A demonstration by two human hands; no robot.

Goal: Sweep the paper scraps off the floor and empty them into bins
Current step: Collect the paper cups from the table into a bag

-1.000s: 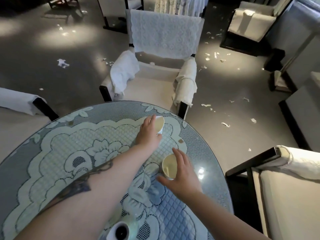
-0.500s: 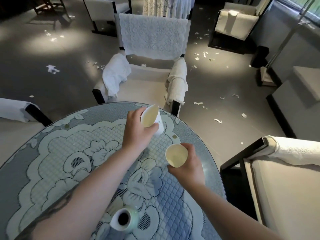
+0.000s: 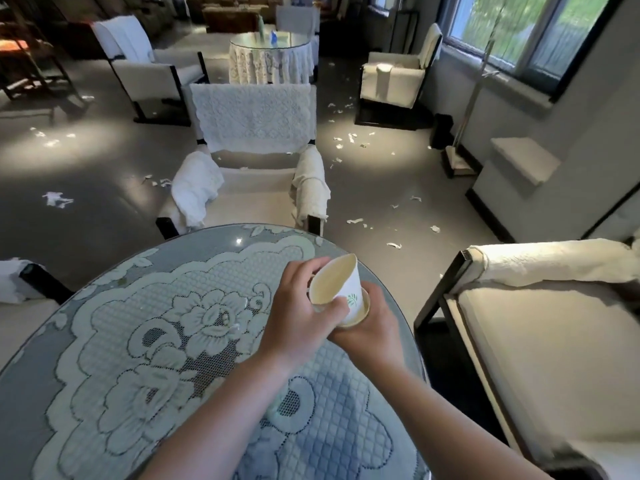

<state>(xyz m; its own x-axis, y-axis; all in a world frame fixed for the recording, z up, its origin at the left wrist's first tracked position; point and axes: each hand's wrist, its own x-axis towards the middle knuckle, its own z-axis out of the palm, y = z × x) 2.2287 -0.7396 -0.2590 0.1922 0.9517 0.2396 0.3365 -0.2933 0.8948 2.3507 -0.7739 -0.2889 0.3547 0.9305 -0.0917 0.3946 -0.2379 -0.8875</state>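
Observation:
My left hand (image 3: 296, 318) grips a white paper cup (image 3: 337, 282) with a green leaf mark, tilted with its mouth facing me. Its base sits inside a second paper cup (image 3: 360, 315), which my right hand (image 3: 375, 329) holds from below. Both hands meet over the right part of the round glass table (image 3: 104, 341) with its lace cloth. White paper scraps (image 3: 356, 221) lie scattered on the grey floor to the right of the chair ahead, and more scraps (image 3: 57, 199) lie at the left.
A white armchair (image 3: 249, 174) with lace cover stands just beyond the table. Another armchair (image 3: 540, 323) is close at my right. Farther back are a second round table (image 3: 270, 57), more armchairs, and a stand (image 3: 457, 161) by the right wall.
Both cups have been lifted off the table. My left hand brought its cup to the right and set it into the cup in my right hand. The view has tilted up.

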